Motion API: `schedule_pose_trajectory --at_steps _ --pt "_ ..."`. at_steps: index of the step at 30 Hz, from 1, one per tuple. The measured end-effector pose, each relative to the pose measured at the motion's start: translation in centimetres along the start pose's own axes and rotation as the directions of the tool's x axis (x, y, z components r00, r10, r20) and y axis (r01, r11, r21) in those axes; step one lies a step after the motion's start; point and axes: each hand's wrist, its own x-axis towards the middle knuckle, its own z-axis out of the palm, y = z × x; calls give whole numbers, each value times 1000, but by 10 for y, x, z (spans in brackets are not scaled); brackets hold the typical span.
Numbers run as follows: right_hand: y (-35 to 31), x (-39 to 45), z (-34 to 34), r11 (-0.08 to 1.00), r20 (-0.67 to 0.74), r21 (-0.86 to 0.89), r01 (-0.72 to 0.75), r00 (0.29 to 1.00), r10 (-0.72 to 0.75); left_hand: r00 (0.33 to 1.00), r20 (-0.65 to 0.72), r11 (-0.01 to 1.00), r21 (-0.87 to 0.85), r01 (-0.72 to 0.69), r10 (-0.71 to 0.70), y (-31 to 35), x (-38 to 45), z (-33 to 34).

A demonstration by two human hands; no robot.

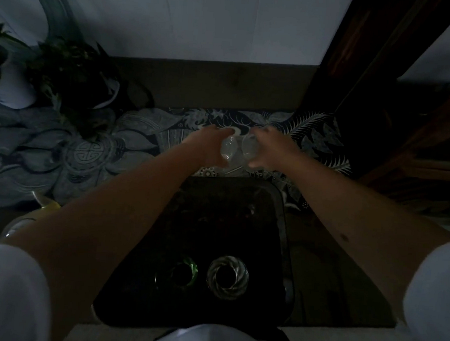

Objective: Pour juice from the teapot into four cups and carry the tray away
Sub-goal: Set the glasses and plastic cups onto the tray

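Probably home: houseplant point(65, 79), patterned tablecloth point(130, 139)

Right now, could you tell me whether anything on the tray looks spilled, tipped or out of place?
Nothing stands out. Two cups, a green one and a clear ribbed one, stand upright at the near end of the dark tray. Each hand, left and right, holds another clear cup beyond it. The dim light could hide a spill.

The room was dim. A pale wall point(202, 19) rose behind the table point(318, 270), with a dark band point(211, 84) along its foot. A patterned cloth point(92, 150) with flowers and leaves covered the far part. A leafy plant point(65, 79) stood at the left, dark wooden furniture point(383, 101) at the right.
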Motion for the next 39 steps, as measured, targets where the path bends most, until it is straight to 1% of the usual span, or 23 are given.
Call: schedule_pose_trajectory --at_steps 6,8,11,16,19,24,28,33,39 --pt "-34 -41 15 998 5 10 62 998 -62 999 10 999 0 -39 39 -15 -47 -3" --pt "-44 -54 26 997 40 -21 78 996 -78 999 34 1000 17 -21 20 -19 -62 -1" --pt "-56 -69 40 998 109 -10 67 992 -66 998 65 1000 21 11 -12 -20 -85 3" --pt "-71 -80 55 998 160 11 59 985 -60 996 82 1000 -2 -16 16 -31 -109 17" --pt "-77 -87 59 999 201 19 37 979 -40 997 82 1000 3 -1 1 -36 -120 28" --pt "-87 -94 65 999 202 3 33 979 -33 993 118 1000 -29 2 2 -44 -132 41" --pt "-90 -97 70 1000 190 8 30 981 -31 988 151 1000 -12 25 -23 -48 -138 49" --pt "-93 -97 70 1000 186 26 8 982 -13 992 124 998 -39 44 -38 -50 -140 55" --pt "-97 -93 69 1000 209 9 -22 978 20 988 144 998 -20 56 -52 -51 -138 60"
